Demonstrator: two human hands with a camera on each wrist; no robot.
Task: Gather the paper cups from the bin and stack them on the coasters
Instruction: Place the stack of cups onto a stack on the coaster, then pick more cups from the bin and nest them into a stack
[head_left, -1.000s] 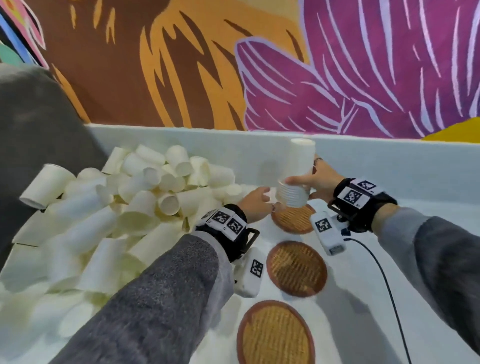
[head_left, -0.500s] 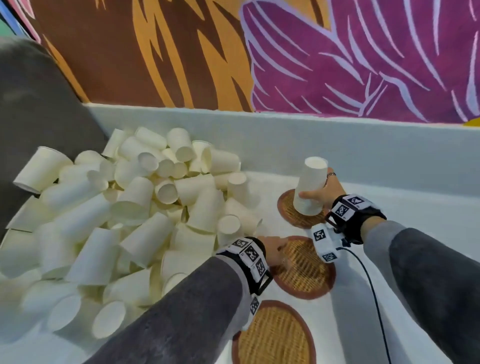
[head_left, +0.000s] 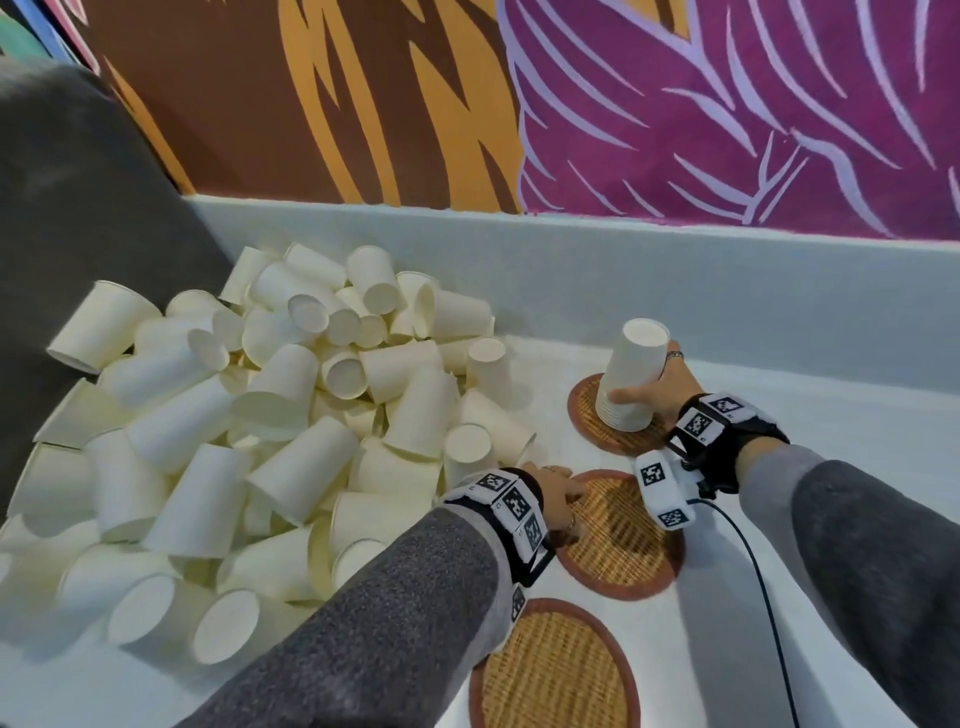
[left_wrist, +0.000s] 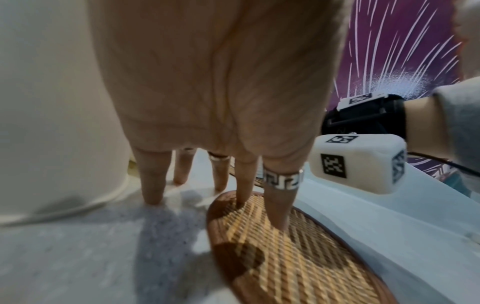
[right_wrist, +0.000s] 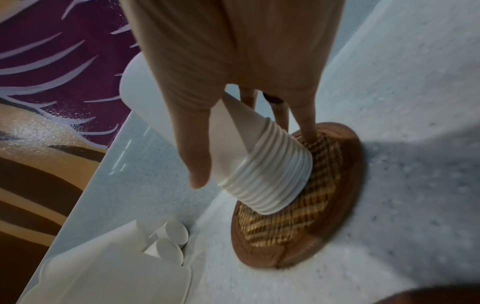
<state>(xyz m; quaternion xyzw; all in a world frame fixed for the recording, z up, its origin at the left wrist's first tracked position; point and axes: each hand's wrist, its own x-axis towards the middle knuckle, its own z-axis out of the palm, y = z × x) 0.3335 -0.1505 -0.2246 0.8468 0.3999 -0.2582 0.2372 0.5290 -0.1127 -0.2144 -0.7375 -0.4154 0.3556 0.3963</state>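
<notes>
A big heap of loose white paper cups (head_left: 270, 415) fills the left of the white bin (head_left: 597, 270). Three round woven coasters lie in a row on the right. On the far coaster (head_left: 587, 415) stands a nested stack of upside-down cups (head_left: 631, 374); my right hand (head_left: 658, 385) grips it low down, thumb in front and fingers behind. The right wrist view shows the stack (right_wrist: 262, 170) resting on that coaster (right_wrist: 327, 205). My left hand (head_left: 563, 499) holds nothing, and its straight fingertips (left_wrist: 278, 216) rest on the middle coaster (left_wrist: 285, 257). The near coaster (head_left: 556, 670) is bare.
A painted wall rises behind the bin's back rim. A dark grey cushion-like shape (head_left: 78, 234) borders the heap on the left. A black cable (head_left: 769, 613) runs from my right wrist over the bin floor. Loose cups (head_left: 467, 441) lie close to the middle coaster.
My right hand has lowered the stack from mid-air onto the far coaster. My left hand has drawn back from the stack to the middle coaster.
</notes>
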